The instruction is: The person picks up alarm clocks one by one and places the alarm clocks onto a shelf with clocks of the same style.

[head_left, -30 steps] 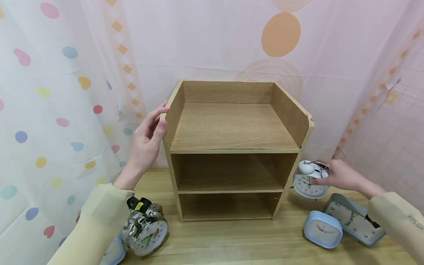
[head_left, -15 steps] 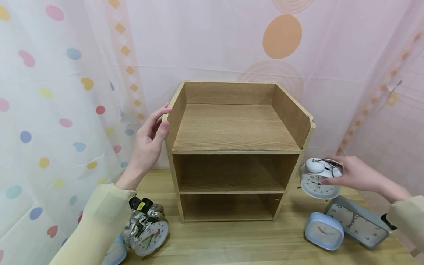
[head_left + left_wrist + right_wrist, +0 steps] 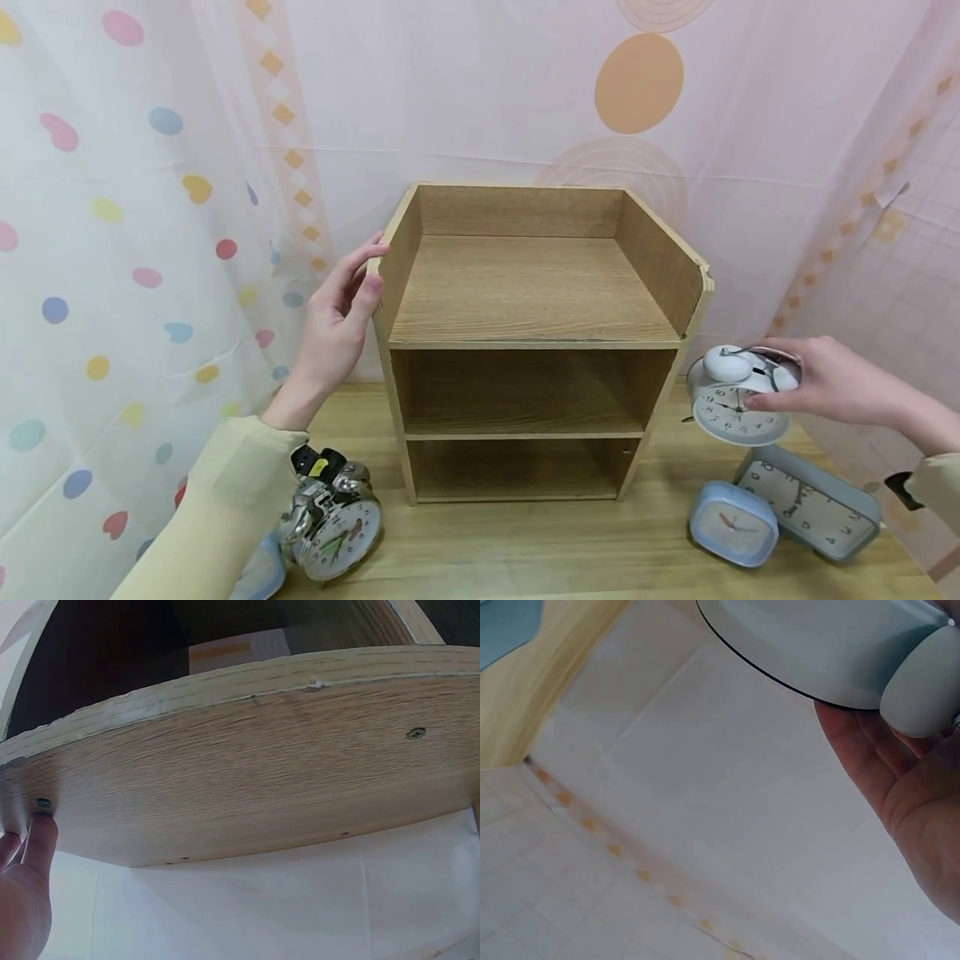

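A wooden shelf unit point(image 3: 534, 343) with an open top tray and two compartments stands in the middle of the head view. My left hand point(image 3: 337, 321) grips its left side panel near the front top corner, fingertips over the edge and thumb at the front. In the left wrist view, fingers point(image 3: 41, 840) touch the panel's outer face. On the right, my right hand point(image 3: 832, 383) holds a white twin-bell alarm clock point(image 3: 738, 421), thumb on the dial side. The clock is raised above the table, its face toward me. The right wrist view shows its casing point(image 3: 817, 652) close up.
Below the held clock, a small light-blue clock point(image 3: 733, 525) stands before a larger grey-blue clock point(image 3: 813, 504). Left of the shelf stands a silver twin-bell clock point(image 3: 341, 533), with another blue clock point(image 3: 258, 571) partly behind my sleeve. A patterned curtain point(image 3: 480, 92) hangs behind.
My right hand has moved right and slightly up with the white alarm clock, away from the shelf's right side. The left hand stays on the shelf.
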The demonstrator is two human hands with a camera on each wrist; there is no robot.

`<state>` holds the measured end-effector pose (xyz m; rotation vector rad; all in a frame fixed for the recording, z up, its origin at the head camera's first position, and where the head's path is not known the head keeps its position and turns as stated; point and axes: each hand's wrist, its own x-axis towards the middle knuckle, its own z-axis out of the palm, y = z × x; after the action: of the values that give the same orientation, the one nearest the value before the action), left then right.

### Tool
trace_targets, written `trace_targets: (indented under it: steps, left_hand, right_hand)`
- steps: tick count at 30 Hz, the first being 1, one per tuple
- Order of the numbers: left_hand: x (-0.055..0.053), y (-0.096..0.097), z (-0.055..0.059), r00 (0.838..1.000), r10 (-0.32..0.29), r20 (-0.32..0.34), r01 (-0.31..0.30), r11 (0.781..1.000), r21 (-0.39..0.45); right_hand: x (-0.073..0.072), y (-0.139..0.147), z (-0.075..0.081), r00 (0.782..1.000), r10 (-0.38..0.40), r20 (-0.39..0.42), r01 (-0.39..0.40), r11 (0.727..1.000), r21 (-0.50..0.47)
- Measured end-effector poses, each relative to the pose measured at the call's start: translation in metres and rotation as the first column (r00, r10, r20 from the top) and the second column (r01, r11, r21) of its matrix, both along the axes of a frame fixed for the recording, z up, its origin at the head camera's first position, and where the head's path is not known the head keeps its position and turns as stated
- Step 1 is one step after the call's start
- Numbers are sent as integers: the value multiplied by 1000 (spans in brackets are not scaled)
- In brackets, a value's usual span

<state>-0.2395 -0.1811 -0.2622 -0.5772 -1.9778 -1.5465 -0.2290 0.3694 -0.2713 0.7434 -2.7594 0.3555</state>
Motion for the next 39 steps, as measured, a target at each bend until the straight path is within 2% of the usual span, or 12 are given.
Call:
trace_targets:
  steps: [9,18,26,32,39]
  left_hand:
    - [-1,0,-1,1000,-3,-4,3,1000,1]
    - [-3,-1,-1,1000,-5,-15,5,1000,13]
    - [-2,-5,-1,999,-12,-35,13,999,29]
    - [-2,-2,-2,1000,-20,-20,21,1000,22]
    - [-3,0,-1,1000,-21,-14,21,1000,10]
  right_hand:
    - [13,-1,17,1000,-11,-10,11,1000,16]
    - [23,-2,31,999,-9,-53,12,999,45]
    - [27,-6,40,994,67,-87,-62,996,65]
    - [34,-9,47,990,75,-115,-66,995,81]
    - [39,-12,54,979,148,-143,-140,988,62]
